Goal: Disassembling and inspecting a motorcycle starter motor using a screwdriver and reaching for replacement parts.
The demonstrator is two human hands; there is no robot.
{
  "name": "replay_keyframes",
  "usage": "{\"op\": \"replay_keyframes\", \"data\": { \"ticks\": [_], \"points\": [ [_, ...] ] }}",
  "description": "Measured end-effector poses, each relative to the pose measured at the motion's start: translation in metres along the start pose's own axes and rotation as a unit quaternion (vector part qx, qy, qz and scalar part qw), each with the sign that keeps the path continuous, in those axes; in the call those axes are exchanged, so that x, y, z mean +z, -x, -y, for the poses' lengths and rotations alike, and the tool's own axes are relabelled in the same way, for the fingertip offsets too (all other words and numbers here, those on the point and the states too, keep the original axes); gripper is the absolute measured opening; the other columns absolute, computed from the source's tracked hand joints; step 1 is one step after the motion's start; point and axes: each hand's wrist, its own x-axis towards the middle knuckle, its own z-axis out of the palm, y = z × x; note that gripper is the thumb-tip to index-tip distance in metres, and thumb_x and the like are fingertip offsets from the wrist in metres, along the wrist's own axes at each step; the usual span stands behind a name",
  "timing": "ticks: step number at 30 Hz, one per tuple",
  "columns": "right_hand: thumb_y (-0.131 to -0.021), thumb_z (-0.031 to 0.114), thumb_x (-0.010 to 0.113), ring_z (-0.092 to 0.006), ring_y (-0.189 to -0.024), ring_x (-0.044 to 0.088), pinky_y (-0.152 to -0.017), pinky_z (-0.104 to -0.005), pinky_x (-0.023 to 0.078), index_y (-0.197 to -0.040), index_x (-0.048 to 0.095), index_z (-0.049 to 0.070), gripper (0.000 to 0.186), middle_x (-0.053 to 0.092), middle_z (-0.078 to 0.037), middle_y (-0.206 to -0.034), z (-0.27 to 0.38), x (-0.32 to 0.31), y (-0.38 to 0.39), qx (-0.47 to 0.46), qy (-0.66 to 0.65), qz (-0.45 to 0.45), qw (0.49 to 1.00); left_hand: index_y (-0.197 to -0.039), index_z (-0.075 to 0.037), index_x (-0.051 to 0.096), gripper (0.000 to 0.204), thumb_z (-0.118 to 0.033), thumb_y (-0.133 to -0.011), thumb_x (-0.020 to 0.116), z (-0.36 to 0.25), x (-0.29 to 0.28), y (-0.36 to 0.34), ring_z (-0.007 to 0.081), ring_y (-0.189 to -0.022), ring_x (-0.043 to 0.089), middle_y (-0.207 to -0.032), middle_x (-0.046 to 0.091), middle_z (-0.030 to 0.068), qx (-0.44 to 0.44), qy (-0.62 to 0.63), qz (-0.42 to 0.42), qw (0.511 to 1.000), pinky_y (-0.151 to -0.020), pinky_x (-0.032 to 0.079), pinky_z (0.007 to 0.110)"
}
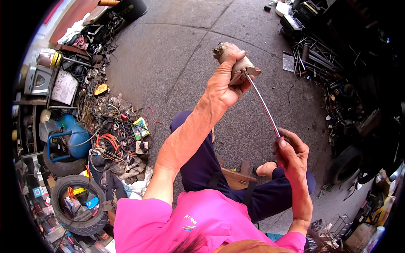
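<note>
My left hand [225, 82] is closed around a dirty beige cylindrical part [241, 65], held up over the floor in front of me. Short dark prongs stick out of its far left end, and a thin torn-looking edge shows at its near right end. In my right hand [294, 154], fingers pinched together, is a screwdriver [265, 106] with a long, thin, shiny shaft. A bit of red shows at the fingers; most of its handle is hidden. The shaft slants up and left, its tip at the near end of the part, beside my left fingers.
Tangled wires [112, 118] and scrap heap up on the left, by a blue tank [76, 137] and a tyre [63, 211] holding small packages. Metal rods [318, 59] lie at the right, with another tyre [344, 162] nearer. A low wooden stool [237, 180] is between my legs.
</note>
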Motion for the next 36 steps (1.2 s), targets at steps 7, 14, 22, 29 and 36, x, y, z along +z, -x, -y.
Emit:
{"op": "replay_keyframes", "data": {
  "ticks": [7,14,22,29,36],
  "points": [
    [-0.093,0.021,0.043,-0.0033,-0.034,0.027,-0.032,-0.017,0.023,-0.12,0.046,-0.005,0.037,0.048,-0.011,-0.065,0.0,-0.017,-0.005,0.133,-0.261,0.146,0.945,-0.108,-0.003,0.046,0.049,-0.023,-0.073,0.073,-0.001,-0.003,0.006,0.0199,-0.079,0.065,-0.093,0.059,0.0118,0.041,-0.045,0.074,0.995,-0.066,0.056,0.029],
    [-0.094,0.034,0.045,-0.0041,-0.034,0.029,-0.03,-0.0186,0.023,-0.117,0.043,-0.008,0.048,0.046,-0.006,-0.061,-0.002,-0.012,-0.003,0.172,-0.252,0.197,0.932,-0.113,0.001,0.043,0.056,-0.029,-0.075,0.071,-0.001,-0.002,0.008,0.0217,-0.096,0.06,-0.1,0.059,0.0143,0.091,-0.087,0.138,0.982,-0.069,0.055,0.027],
    [-0.092,0.037,0.048,-0.004,-0.036,0.031,-0.031,-0.0193,0.023,-0.101,0.048,-0.004,0.043,0.045,-0.004,-0.058,-0.005,-0.007,0.001,0.187,-0.293,0.25,0.904,-0.112,0.002,0.044,0.058,-0.032,-0.074,0.071,0.001,0.012,0.022,0.023,-0.096,0.06,-0.101,0.057,0.0119,0.132,-0.063,0.192,0.97,-0.067,0.057,0.028],
    [-0.093,0.03,0.05,0.0002,-0.044,0.04,-0.039,-0.0166,0.032,-0.102,0.054,0.001,0.03,0.043,0.005,-0.056,-0.01,0.007,0.008,-0.011,0.085,0.051,0.995,-0.111,0.0,0.045,0.056,-0.031,-0.073,0.071,0.005,0.015,0.016,0.022,-0.095,0.06,-0.099,0.057,0.0107,0.142,-0.077,0.161,0.974,-0.06,0.055,0.026],
    [-0.093,0.025,0.05,-0.0024,-0.043,0.038,-0.039,-0.0176,0.033,-0.105,0.056,-0.002,0.03,0.047,-0.002,-0.062,0.0,-0.002,0.007,0.073,-0.064,0.075,0.992,-0.11,0.0,0.045,0.053,-0.028,-0.073,0.071,0.007,0.016,0.017,0.0221,-0.095,0.06,-0.097,0.055,0.0103,0.173,-0.12,0.148,0.966,-0.059,0.054,0.027]
  ]
}}
